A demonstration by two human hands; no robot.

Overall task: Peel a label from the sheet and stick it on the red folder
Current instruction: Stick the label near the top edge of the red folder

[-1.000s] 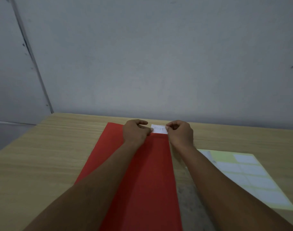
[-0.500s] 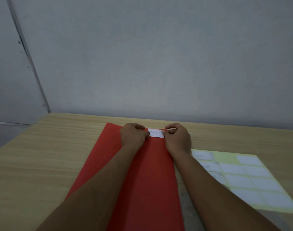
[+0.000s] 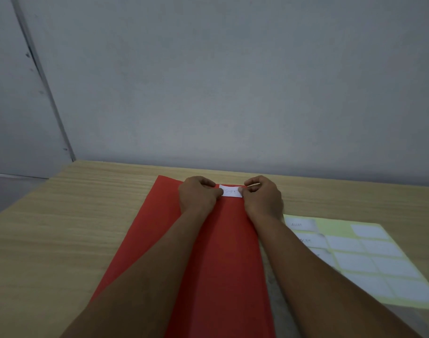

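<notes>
A light wooden table with a pale grain (image 3: 62,240) filled the lower part of the view. Behind the table's far edge rose a plain grey wall (image 3: 233,81), bare and dim. Left of the table's far corner, a dark vertical seam (image 3: 41,76) ran slantwise down that wall, marked by small specks.

Left hand (image 3: 197,195), right hand (image 3: 263,197): bare, no gloves, rings or watch; forearms bare, no sleeves visible.
</notes>
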